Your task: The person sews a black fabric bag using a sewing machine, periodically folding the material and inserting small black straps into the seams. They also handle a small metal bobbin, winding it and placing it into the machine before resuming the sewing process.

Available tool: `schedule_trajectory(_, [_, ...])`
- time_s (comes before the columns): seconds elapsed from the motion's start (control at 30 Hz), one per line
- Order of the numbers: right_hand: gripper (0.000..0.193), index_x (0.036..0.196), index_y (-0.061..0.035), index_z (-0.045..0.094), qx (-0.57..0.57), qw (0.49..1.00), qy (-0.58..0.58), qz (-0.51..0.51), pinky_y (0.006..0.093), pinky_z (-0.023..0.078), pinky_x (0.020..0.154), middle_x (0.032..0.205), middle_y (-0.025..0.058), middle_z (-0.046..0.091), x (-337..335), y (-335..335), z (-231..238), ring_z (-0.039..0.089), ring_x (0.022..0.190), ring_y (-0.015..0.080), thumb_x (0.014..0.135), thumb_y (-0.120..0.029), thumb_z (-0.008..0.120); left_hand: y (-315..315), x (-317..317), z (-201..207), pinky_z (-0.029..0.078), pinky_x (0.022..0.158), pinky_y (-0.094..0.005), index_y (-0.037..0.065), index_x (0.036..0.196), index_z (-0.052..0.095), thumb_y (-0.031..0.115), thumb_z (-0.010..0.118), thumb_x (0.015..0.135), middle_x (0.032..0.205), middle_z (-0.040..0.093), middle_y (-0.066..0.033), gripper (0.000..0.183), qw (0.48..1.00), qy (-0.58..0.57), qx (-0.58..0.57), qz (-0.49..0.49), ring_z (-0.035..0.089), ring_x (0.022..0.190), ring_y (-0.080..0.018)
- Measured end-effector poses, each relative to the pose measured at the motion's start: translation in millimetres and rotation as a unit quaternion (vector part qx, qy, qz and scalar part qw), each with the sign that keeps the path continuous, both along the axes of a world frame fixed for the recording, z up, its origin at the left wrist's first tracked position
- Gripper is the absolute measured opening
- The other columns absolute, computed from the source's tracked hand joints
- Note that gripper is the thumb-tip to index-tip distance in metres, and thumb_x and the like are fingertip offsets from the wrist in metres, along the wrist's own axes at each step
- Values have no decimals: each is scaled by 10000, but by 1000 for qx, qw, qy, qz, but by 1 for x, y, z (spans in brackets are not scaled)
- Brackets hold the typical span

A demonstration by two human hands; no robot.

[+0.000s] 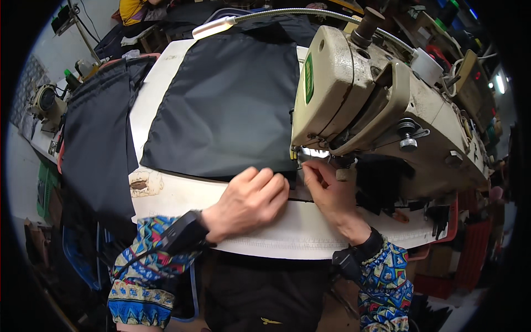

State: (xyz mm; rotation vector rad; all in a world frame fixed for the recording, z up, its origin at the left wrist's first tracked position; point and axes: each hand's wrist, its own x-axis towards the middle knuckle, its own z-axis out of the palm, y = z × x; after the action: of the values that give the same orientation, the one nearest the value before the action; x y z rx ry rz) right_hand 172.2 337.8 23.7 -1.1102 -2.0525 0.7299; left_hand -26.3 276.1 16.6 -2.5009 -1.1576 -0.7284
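Observation:
A cream sewing machine (345, 88) stands at the right, its needle area lit by a small lamp. Under its head lies a large black fabric panel (232, 105), spread across the white table. My left hand (249, 200) is closed, fingers curled over the near edge of this panel, close to its right corner. Just in front of the needle, my right hand (331, 193) pinches with thumb and forefinger. Whatever is between those fingertips is too small to make out.
A gooseneck lamp (215, 26) arches over the back. Black fabric pieces (99, 133) hang over the table's left side, and more black cloth (381, 180) lies under the machine arm. Small scissors (399, 216) rest at the right. Another person in yellow (133, 11) sits far back.

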Motion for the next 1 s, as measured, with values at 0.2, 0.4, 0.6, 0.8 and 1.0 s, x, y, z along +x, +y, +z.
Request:
schedule_trajectory(0.2, [294, 1113, -66, 718, 209, 967, -120, 77, 434, 488, 643, 827, 100, 630, 23, -12, -22, 629, 754, 301, 822, -65, 672, 20, 6, -22, 412, 711, -323, 35, 987, 694, 61, 724, 703, 926, 594, -45, 287, 993, -99, -63, 34, 567, 834, -189])
schedule_trajectory(0.4, [449, 1238, -61, 689, 218, 943, -231, 100, 382, 473, 678, 892, 82, 598, 19, -15, -25, 607, 814, 256, 793, -28, 641, 10, 6, -1, 435, 927, -433, 33, 1131, 629, 15, 786, 647, 1153, 576, -136, 509, 977, -170, -37, 124, 560, 1068, -327])
schedule_trajectory(0.6, [389, 1166, -35, 693, 201, 950, -216, 101, 412, 512, 707, 942, 117, 619, 18, -11, -21, 625, 889, 299, 782, -18, 634, 16, -6, -13, 534, 953, -432, -28, 1023, 691, -72, 712, 697, 1102, 699, -147, 330, 976, -192, -102, -5, 664, 1085, -317])
schedule_trajectory(0.8, [421, 1170, -17, 676, 207, 946, -229, 101, 426, 534, 713, 966, 146, 637, 17, -10, -18, 634, 897, 321, 752, -7, 629, 13, -6, -13, 554, 988, -416, -23, 987, 727, 30, 688, 774, 1121, 720, -143, 223, 990, -100, -85, -59, 678, 1124, -286])
schedule_trajectory(1.0, [423, 1168, -47, 697, 177, 964, -191, 47, 427, 518, 801, 985, 140, 658, 65, -20, 4, 636, 934, 347, 758, -13, 596, 17, -3, -24, 556, 987, -403, -28, 1014, 732, 16, 701, 779, 1135, 721, -148, 241, 987, -103, -105, -68, 676, 1134, -289])
